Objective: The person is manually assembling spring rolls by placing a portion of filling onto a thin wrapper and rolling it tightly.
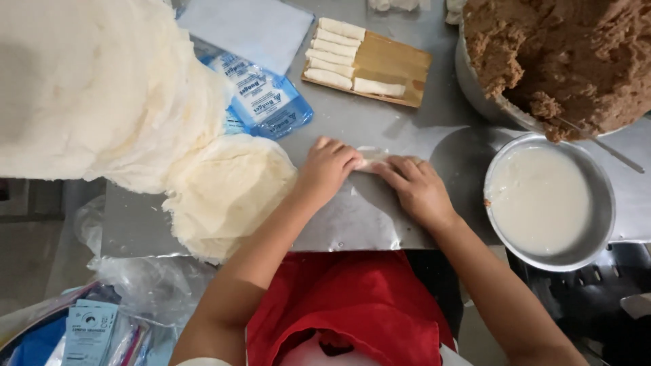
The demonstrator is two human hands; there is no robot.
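Both hands press down on a thin pale wrapper roll [369, 161] lying on the metal table [352, 118]. My left hand [329, 169] covers the roll's left end, fingers curled over it. My right hand [415, 186] covers its right end. Only a short middle piece of the roll shows between the fingers. A wooden board [400, 71] at the back holds several finished pale rolls [332, 54] lined up side by side.
A stack of round thin wrappers [227, 193] lies left of my hands, with a larger heap [95, 88] behind it. A metal bowl of white liquid [542, 200] stands at right. Behind it sits a big bowl of brown filling [563, 54] with a spoon. Blue plastic packets [261, 98] lie near the board.
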